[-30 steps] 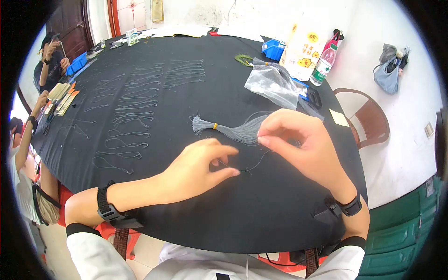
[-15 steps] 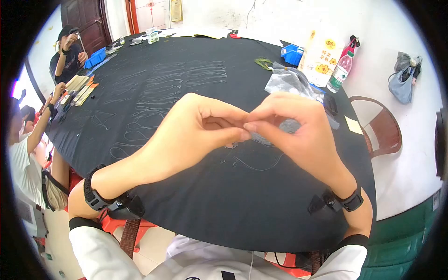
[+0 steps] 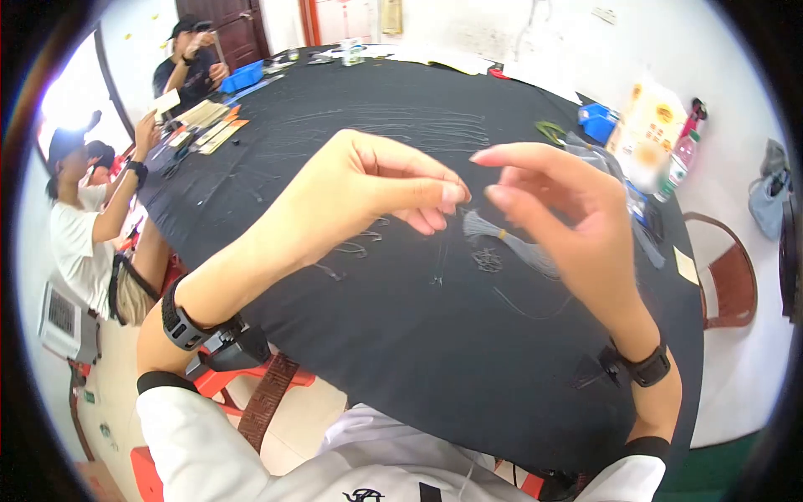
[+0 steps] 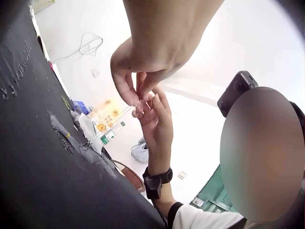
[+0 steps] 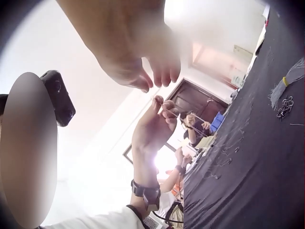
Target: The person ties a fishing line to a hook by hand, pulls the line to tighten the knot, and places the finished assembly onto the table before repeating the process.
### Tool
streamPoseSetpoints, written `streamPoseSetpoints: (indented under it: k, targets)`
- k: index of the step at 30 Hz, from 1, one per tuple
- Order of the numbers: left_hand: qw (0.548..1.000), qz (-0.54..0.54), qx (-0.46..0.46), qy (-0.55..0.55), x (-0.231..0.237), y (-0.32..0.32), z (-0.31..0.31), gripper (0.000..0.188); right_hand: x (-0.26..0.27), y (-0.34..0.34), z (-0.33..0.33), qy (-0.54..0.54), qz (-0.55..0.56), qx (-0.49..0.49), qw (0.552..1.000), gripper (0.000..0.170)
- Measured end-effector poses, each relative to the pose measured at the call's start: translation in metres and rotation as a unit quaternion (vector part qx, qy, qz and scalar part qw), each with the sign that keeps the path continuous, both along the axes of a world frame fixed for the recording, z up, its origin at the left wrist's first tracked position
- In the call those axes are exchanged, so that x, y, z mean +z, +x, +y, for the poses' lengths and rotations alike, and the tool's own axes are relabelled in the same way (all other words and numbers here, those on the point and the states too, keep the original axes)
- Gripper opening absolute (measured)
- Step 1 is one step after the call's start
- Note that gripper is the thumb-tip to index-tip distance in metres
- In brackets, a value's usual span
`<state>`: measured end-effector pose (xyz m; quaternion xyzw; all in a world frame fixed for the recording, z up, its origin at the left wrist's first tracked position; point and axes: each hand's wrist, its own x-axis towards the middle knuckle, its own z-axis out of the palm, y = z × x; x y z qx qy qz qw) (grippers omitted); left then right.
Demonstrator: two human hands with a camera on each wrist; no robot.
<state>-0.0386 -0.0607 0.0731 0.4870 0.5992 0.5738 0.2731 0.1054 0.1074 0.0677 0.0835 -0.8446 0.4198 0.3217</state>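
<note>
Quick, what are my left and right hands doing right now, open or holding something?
Left hand: closed, pinching a thin cord.
Right hand: open, thumb and forefinger apart, nothing seen between them.

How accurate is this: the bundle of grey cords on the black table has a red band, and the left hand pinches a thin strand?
The colour is wrong: the right wrist view shows a yellow band around the bundle of grey cords, not red.

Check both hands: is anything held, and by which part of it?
The left hand pinches a thin thread by its upper part, the rest hanging below; the right hand is open, with nothing visibly held.
</note>
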Motion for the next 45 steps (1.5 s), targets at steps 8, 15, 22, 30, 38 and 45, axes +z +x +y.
streamPoseSetpoints:
  k: [8,15,22,30,38,45]
  targets:
    - [0.975,0.122,0.187,0.022,0.015,-0.054,-0.045,0.025,-0.024,0.004,0.017,-0.035,-0.071,-0.023,0.997,0.019]
    - [0.945,0.107,0.309,0.015,-0.001,-0.113,-0.078,0.029,-0.049,0.014,0.035,-0.045,-0.124,-0.047,0.990,0.019]
    - [0.941,-0.026,0.336,0.016,-0.031,-0.148,-0.122,0.029,-0.069,0.021,0.057,-0.092,-0.185,-0.081,0.975,0.021]
    - [0.894,-0.184,0.409,0.025,-0.085,-0.226,-0.174,0.025,-0.076,0.019,0.067,-0.091,-0.211,-0.099,0.968,0.022]
    - [0.852,-0.191,0.484,-0.053,-0.122,-0.278,-0.196,0.025,-0.076,0.019,0.068,-0.089,-0.227,-0.108,0.964,0.022]
    - [0.815,-0.046,0.551,-0.172,-0.120,-0.287,-0.198,0.036,-0.072,0.023,0.069,-0.085,-0.229,-0.122,0.962,0.021]
